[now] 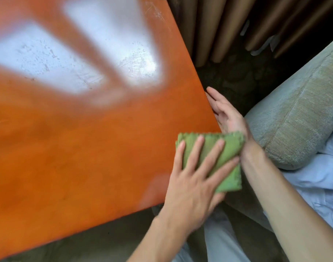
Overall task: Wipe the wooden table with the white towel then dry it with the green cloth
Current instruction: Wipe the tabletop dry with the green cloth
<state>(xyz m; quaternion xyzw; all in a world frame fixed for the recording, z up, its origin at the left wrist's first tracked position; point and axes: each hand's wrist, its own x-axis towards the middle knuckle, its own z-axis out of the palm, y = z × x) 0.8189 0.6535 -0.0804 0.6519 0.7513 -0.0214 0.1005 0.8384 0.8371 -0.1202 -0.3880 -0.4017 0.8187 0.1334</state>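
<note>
Green cloth (216, 157) folded at worktop (76, 148) right edge, overhanging. Left hand (190, 188) fingers spread flat on it; right hand (228, 114) open beside edge. Soft, light; press flat-palmed.

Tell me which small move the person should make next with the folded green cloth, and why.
Probably slide the folded green cloth inward across the orange wooden table: it overhangs the table's corner under the flat left hand, while the open right hand waits at the edge.
</note>
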